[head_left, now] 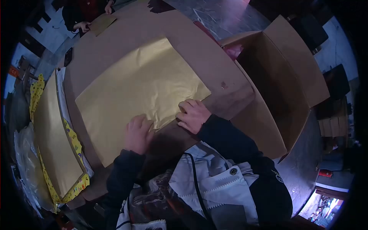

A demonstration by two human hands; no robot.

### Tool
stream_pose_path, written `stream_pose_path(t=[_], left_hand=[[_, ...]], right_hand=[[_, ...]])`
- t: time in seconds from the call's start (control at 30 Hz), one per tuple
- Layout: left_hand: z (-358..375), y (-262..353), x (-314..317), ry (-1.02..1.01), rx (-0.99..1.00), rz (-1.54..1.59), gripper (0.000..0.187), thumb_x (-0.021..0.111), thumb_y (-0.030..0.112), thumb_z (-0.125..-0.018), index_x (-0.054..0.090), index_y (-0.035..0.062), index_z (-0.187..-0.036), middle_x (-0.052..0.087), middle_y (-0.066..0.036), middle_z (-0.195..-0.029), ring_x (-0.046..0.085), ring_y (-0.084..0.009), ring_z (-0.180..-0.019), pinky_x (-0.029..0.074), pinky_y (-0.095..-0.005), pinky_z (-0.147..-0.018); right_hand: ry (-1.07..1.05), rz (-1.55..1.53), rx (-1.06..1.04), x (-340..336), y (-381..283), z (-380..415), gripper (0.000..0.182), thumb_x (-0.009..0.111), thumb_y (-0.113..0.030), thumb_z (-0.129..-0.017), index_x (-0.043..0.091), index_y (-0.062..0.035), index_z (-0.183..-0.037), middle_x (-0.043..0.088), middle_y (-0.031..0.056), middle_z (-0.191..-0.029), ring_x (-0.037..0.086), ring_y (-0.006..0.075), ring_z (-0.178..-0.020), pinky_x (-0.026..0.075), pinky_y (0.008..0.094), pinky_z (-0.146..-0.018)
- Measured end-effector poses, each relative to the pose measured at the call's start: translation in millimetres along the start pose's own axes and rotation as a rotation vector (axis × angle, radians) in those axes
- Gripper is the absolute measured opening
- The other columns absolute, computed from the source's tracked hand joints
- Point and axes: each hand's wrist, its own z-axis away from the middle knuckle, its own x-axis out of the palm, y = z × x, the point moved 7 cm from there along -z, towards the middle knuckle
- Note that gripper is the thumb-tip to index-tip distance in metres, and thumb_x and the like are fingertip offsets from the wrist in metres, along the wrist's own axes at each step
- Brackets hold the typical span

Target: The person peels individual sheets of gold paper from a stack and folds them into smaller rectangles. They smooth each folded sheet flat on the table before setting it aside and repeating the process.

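Observation:
A large sheet of gold paper lies on the brown cardboard-covered table, creased near its front edge. At that near edge, my right hand has its fingers curled and pressed together on the paper's right part; whether they pinch the edge is hidden. My left hand rests at the same edge farther left, slightly blurred, its fingers bent down on the paper. Between the two hands the paper is wrinkled.
An open cardboard box stands at the right. At the left, a stack of gold sheets lies in yellow wrapping. Across the table, another person's hand holds a small gold piece. A dark phone-like object lies near the left edge.

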Motion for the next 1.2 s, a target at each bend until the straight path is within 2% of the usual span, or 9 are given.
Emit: stream_pose_path(t=[0.13, 0.43, 0.77, 0.83, 0.93, 0.97, 1.0, 1.17, 1.2], left_hand=[[-7.0, 11.1, -5.9, -0.009, 0.024, 0.011, 0.031, 0.072, 0.020, -0.073, 0.065, 0.0112, -0.103, 0.055, -0.014, -0.118, 0.050, -0.0349, -0.112, 0.041, -0.0455, -0.092], [-26.7, 20.4, 14.8, -0.068, 0.095, 0.080, 0.028, 0.070, 0.016, -0.075, 0.065, 0.0079, -0.101, 0.055, -0.015, -0.116, 0.053, -0.0343, -0.109, 0.045, -0.0425, -0.090], [-27.0, 23.6, 15.0, -0.068, 0.112, 0.063, 0.023, 0.068, 0.015, -0.076, 0.067, 0.0097, -0.098, 0.058, -0.013, -0.112, 0.054, -0.0330, -0.107, 0.046, -0.0434, -0.088], [-26.8, 22.5, 16.6, -0.060, 0.108, 0.064, 0.023, 0.068, 0.015, -0.076, 0.067, 0.0099, -0.098, 0.058, -0.012, -0.112, 0.054, -0.0327, -0.107, 0.046, -0.0433, -0.088], [-26.4, 22.7, 15.1, -0.068, 0.071, 0.086, 0.022, 0.068, 0.016, -0.076, 0.067, 0.0102, -0.097, 0.058, -0.012, -0.110, 0.054, -0.0323, -0.106, 0.045, -0.0430, -0.088], [-25.7, 21.2, 14.9, -0.080, 0.052, 0.114, 0.022, 0.068, 0.016, -0.076, 0.067, 0.0101, -0.097, 0.059, -0.012, -0.110, 0.054, -0.0323, -0.106, 0.045, -0.0429, -0.088], [-23.5, 18.4, 17.3, -0.048, 0.107, 0.095, 0.023, 0.068, 0.016, -0.076, 0.066, 0.0097, -0.098, 0.058, -0.012, -0.110, 0.054, -0.0327, -0.105, 0.045, -0.0427, -0.087], [-19.9, -10.8, 0.8, 0.042, -0.058, 0.182, 0.026, 0.066, 0.017, -0.079, 0.064, 0.0091, -0.104, 0.058, -0.012, -0.109, 0.054, -0.0334, -0.104, 0.046, -0.0427, -0.086], [-18.9, -21.4, -3.4, 0.087, -0.093, 0.111, 0.025, 0.065, 0.017, -0.079, 0.065, 0.0090, -0.103, 0.058, -0.012, -0.109, 0.054, -0.0333, -0.104, 0.046, -0.0430, -0.086]], right_hand=[[-0.125, -0.027, 0.030, 10.8, 1.4, 9.8, 0.023, 0.069, -0.029, -0.077, 0.064, -0.0082, -0.085, 0.055, 0.0094, -0.097, 0.053, 0.0269, -0.093, 0.047, 0.0391, -0.079], [-0.047, 0.115, 0.152, -6.4, 7.5, 21.7, 0.027, 0.069, -0.034, -0.075, 0.067, -0.0075, -0.082, 0.056, 0.0102, -0.090, 0.054, 0.0265, -0.093, 0.046, 0.0402, -0.076], [-0.024, 0.135, 0.193, -13.4, 15.3, 24.0, 0.035, 0.072, -0.036, -0.072, 0.067, -0.0054, -0.088, 0.058, 0.0121, -0.099, 0.053, 0.0279, -0.097, 0.045, 0.0420, -0.083], [0.059, 0.111, 0.174, -19.2, 15.2, 21.6, 0.027, 0.066, -0.025, -0.077, 0.064, -0.0063, -0.096, 0.054, 0.0147, -0.116, 0.050, 0.0318, -0.112, 0.042, 0.0431, -0.094], [0.177, 0.218, 0.094, -16.9, 27.8, 14.8, 0.023, 0.062, -0.017, -0.077, 0.065, -0.0106, -0.098, 0.054, 0.0134, -0.117, 0.047, 0.0328, -0.117, 0.040, 0.0462, -0.097], [0.158, 0.241, 0.187, -15.7, 36.7, 13.4, 0.024, 0.058, -0.013, -0.076, 0.066, -0.0136, -0.099, 0.054, 0.0123, -0.119, 0.046, 0.0330, -0.120, 0.039, 0.0485, -0.098], [0.167, 0.227, 0.197, -16.3, 44.0, 12.1, 0.024, 0.057, -0.012, -0.077, 0.066, -0.0140, -0.099, 0.054, 0.0121, -0.119, 0.046, 0.0332, -0.121, 0.039, 0.0496, -0.098], [0.154, 0.159, 0.240, -14.6, 82.6, 2.0, 0.026, 0.052, -0.010, -0.081, 0.067, -0.0136, -0.103, 0.053, 0.0133, -0.118, 0.046, 0.0348, -0.119, 0.040, 0.0489, -0.098], [0.202, 0.175, 0.234, -19.4, 83.9, -0.4, 0.026, 0.053, -0.010, -0.081, 0.067, -0.0139, -0.102, 0.056, 0.0125, -0.114, 0.051, 0.0331, -0.113, 0.044, 0.0447, -0.093]])
